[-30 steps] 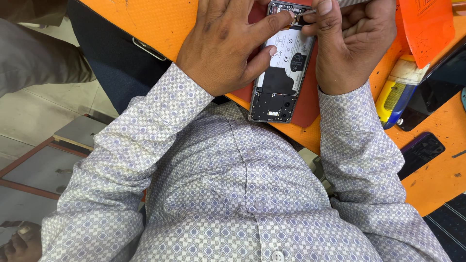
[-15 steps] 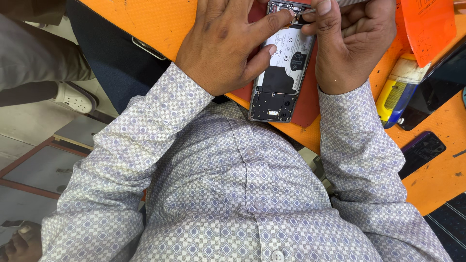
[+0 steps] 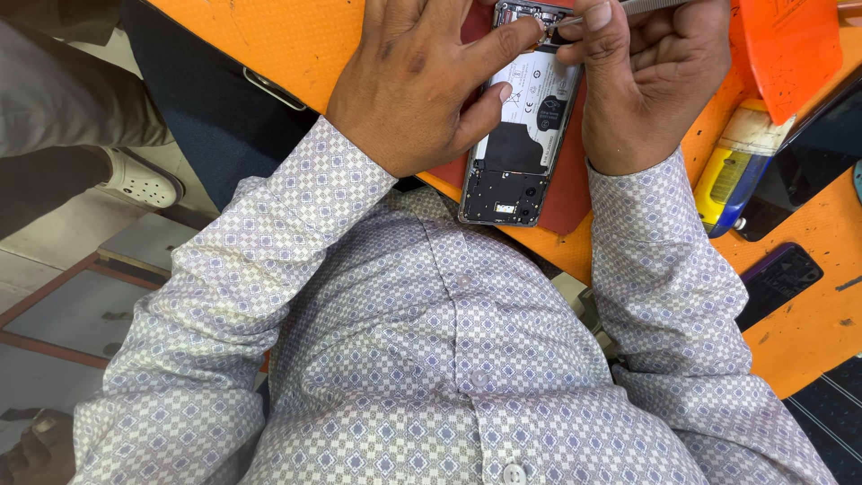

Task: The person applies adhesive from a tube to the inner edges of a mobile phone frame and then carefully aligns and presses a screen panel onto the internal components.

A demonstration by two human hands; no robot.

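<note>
Your opened phone (image 3: pixel 521 135) lies back-off on a red mat (image 3: pixel 566 193), which rests on the orange tabletop (image 3: pixel 296 45), at about 12 o'clock from your chest, its long axis running from 12 down to 6 and tilted a little toward 7. Its white battery panel sits in the middle and the dark board section at the 6 o'clock end, nearest you.

Your left hand (image 3: pixel 417 85) lies flat over the phone's 9 o'clock edge. Its fingers are spread rather than curled: the thumb presses on the white panel from the 9 o'clock side, and the forefinger (image 3: pixel 512 38) stretches up to the phone's 12 o'clock end, touching it there.

Your right hand (image 3: pixel 651 76) sits at the phone's 3 o'clock side, fingers closed in a pinch around a thin metal tool (image 3: pixel 628 7) whose tip meets the phone's top end, just beside your left forefinger tip. The phone lies between the two hands, touched by both at its far end.

At 3 o'clock from the right wrist a yellow bottle (image 3: pixel 727 175) lies on the tabletop, touching a dark phone (image 3: pixel 808 157); another dark phone (image 3: pixel 777 278) lies nearer you at 4 o'clock. An orange sheet (image 3: pixel 790 49) stands at 2 o'clock. At 9 o'clock, off the tabletop, another person's trouser leg and light shoe (image 3: pixel 139 180) show on the floor.
</note>
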